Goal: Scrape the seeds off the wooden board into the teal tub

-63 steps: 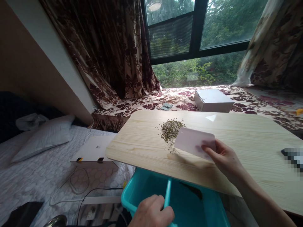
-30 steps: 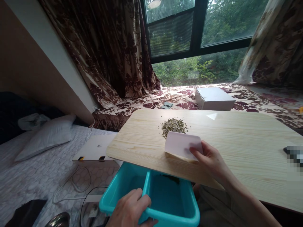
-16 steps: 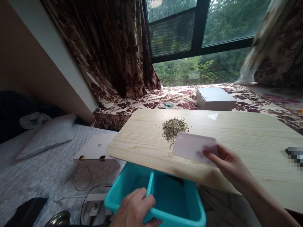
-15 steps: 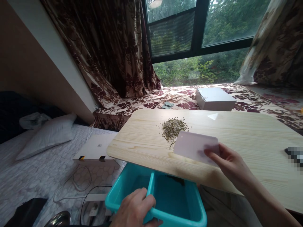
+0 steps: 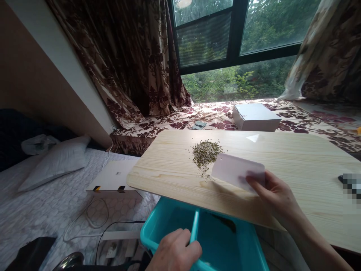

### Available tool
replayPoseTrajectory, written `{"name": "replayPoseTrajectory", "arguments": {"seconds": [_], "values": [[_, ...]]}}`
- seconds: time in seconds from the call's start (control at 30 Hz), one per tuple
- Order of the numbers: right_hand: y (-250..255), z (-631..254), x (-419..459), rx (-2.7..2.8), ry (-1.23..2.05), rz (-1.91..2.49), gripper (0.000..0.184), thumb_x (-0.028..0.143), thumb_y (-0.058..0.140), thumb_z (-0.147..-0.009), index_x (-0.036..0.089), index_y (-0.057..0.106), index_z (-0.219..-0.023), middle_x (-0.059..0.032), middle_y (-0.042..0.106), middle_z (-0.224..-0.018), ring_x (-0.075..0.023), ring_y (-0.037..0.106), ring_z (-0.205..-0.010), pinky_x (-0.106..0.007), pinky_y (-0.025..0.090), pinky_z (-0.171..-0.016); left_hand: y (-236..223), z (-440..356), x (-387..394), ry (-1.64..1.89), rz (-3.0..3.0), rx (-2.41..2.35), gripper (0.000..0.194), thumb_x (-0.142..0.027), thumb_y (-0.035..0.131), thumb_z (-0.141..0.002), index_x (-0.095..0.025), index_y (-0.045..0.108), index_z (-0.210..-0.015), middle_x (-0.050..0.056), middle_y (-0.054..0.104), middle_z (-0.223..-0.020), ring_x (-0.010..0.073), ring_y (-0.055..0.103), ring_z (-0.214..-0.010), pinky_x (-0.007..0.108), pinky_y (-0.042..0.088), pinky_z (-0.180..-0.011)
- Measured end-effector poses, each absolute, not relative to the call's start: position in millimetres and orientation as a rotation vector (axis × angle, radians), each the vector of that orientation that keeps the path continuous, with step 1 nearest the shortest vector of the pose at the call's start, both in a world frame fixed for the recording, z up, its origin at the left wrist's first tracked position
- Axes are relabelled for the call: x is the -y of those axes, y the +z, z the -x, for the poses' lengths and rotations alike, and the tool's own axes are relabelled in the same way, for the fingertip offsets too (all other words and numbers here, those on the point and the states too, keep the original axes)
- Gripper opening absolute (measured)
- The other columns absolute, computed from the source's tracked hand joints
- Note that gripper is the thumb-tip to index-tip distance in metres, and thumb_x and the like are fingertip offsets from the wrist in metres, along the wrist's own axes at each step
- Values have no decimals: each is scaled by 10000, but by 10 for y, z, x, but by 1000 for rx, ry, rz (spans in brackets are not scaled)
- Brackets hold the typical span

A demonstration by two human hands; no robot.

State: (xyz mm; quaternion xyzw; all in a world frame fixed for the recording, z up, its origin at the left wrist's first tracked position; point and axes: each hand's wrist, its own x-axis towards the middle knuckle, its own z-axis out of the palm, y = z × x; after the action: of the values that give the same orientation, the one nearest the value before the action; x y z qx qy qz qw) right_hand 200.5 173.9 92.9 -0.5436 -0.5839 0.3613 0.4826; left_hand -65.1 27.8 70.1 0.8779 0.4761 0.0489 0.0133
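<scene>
A small heap of green-brown seeds lies on a pale wooden board. My right hand pinches a white plastic scraper card, whose left edge stands just right of the heap. Below the board's near edge sits a teal plastic bin with a divider. My left hand is closed over the bin's near rim at the divider.
A white box rests on the floral window seat behind the board. To the left lie a quilted bed, a pillow, a flat white carton and cables. A blurred dark object sits at the board's right edge.
The scraper swept toward the near edge, then moved back right beside the heap. The bin shifted left under the board, then right again with my left hand.
</scene>
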Motion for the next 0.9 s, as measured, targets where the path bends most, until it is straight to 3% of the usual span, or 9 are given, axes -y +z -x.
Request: {"name": "replayPoseTrajectory", "arguments": {"seconds": [0.13,0.27,0.4,0.67,0.9], "values": [[943,-2018,-1722,1389,794,1376,251,398,667,-674,218,684,-848,-53,761,-789,-271,691,-760,-334,532,-647,713,498,-344,175,-2790,-1414,338,-429,750,-756,-225,481,-746,-34,490,-694,130,499,-602,291,258,-499],[961,-2004,-1698,1401,786,1383,247,407,647,-678,217,677,-834,-54,764,-788,-264,688,-745,-324,525,-639,634,386,-406,178,-2801,-1434,343,-362,809,-697,-231,494,-733,-41,503,-687,129,489,-592,297,232,-491],[927,-2002,-1673,1412,771,1398,248,411,632,-689,213,673,-832,-51,760,-769,-259,684,-722,-318,516,-617,559,325,-449,143,-2785,-1456,418,-558,793,-675,-240,530,-745,-29,516,-697,156,493,-609,310,215,-495],[865,-1961,-1549,1478,763,1375,259,418,625,-713,209,681,-856,-51,759,-781,-269,683,-733,-323,520,-629,804,173,-532,-109,-2603,-1392,396,-562,760,-746,-224,577,-839,-9,579,-815,187,576,-769,288,340,-565],[764,-2047,-1529,1444,702,1407,267,421,639,-739,218,681,-907,-39,755,-799,-253,684,-734,-305,522,-635,791,110,-541,-90,-2606,-1400,403,-587,734,-759,-228,586,-868,-5,585,-838,192,579,-785,287,391,-589]]}}
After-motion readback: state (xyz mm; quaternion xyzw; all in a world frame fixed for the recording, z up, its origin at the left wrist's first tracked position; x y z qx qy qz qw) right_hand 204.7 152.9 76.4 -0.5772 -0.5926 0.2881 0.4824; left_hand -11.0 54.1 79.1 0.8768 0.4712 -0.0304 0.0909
